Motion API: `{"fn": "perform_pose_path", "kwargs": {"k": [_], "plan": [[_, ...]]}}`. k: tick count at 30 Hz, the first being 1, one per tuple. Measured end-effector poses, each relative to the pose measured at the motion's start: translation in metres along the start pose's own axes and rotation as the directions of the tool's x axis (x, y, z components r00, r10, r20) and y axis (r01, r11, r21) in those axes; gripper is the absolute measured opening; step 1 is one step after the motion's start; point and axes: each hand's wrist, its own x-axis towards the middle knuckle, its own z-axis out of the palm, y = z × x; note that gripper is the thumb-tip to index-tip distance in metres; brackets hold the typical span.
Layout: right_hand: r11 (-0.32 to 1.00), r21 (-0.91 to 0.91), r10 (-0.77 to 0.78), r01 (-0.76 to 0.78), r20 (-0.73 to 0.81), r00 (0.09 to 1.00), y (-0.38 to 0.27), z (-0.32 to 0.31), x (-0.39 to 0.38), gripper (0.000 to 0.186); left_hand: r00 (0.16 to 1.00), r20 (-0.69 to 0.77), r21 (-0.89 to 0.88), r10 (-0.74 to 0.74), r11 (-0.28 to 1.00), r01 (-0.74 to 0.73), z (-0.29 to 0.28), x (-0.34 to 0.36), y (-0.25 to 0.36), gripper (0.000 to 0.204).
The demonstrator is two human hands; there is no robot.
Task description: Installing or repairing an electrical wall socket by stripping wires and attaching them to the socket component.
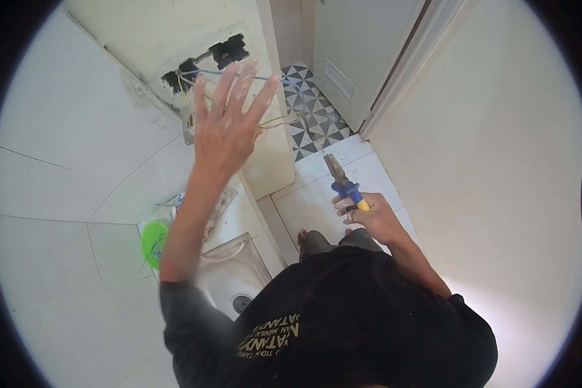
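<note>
Got my right hand [370, 216] wrapped round blue-and-yellow combination pliers [347, 189], right of centre. Left hand [229, 132] is splayed wide by loose wires [280, 121], upper middle; can't tell if it's touching them.

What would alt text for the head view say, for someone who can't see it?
A right hand holds blue-and-yellow pliers, while the spread left hand is raised in front of loose wires and dark wall openings. A sink shows lower left of centre.
</note>
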Motion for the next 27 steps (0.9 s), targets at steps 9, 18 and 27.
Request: {"fn": "perform_pose_path", "kwargs": {"k": [9, 18, 27], "plan": [[0.969, -0.223, -0.110, 0.110, 0.011, 0.994, -0.001, 0.023, 0.035, 0.028, 0.897, 0.417, -0.068, 0.144, 0.990, -0.127, 0.016, 0.093, -0.022, 0.042], [0.773, -0.590, -0.427, 0.234, -0.212, 0.879, -0.052, 0.037, 0.090, 0.025, 0.894, 0.438, -0.045, 0.098, 0.995, -0.087, 0.013, 0.110, -0.022, 0.033], [0.738, -0.645, -0.407, 0.197, -0.193, 0.893, -0.069, 0.042, 0.099, 0.025, 0.899, 0.422, -0.056, 0.113, 0.994, -0.099, 0.017, 0.108, -0.026, 0.029]]}}
